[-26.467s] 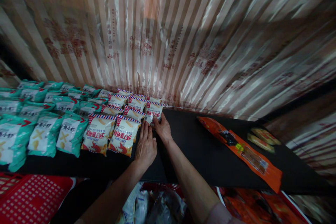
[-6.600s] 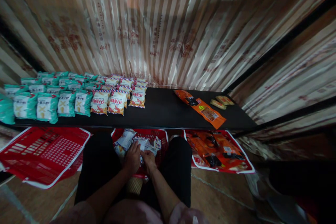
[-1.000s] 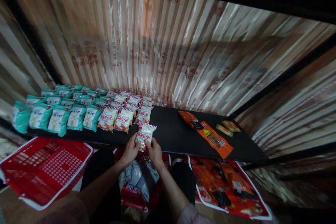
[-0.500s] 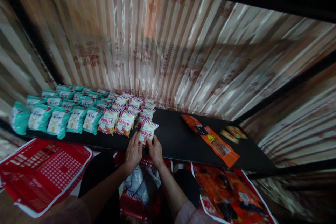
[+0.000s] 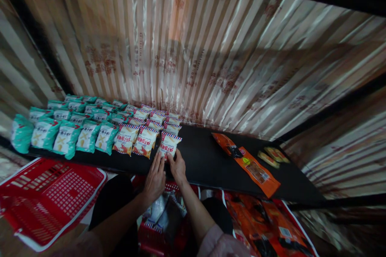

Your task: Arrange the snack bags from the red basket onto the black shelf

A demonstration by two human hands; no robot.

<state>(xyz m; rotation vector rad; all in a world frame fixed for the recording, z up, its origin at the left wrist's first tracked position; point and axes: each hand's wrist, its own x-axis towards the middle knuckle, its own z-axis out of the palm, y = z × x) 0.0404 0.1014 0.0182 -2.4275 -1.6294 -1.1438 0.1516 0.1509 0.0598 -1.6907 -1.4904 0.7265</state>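
Observation:
A small white snack bag (image 5: 169,143) with red lettering and a striped top edge stands upright at the front of the black shelf (image 5: 200,152). My right hand (image 5: 177,167) grips its lower right side, thumb across the front. Against its lower left edge press the fingers of my left hand (image 5: 155,180), so the bag is held between both hands. Just left of it stands a matching snack bag (image 5: 145,141), one of several in rows. Further left, rows of teal snack bags (image 5: 68,138) fill that end of the shelf.
An orange packet (image 5: 256,168) and small yellow packets (image 5: 273,156) lie on the shelf's right side. Below are a red basket (image 5: 72,192) at left, a basket of clear-wrapped packs (image 5: 159,211) between my knees, and orange packets (image 5: 265,225) at right. Pleated sheeting (image 5: 193,56) lines the back.
Both hands have pushed the white snack bag slightly back and up to the front of its row. The view has shifted a little.

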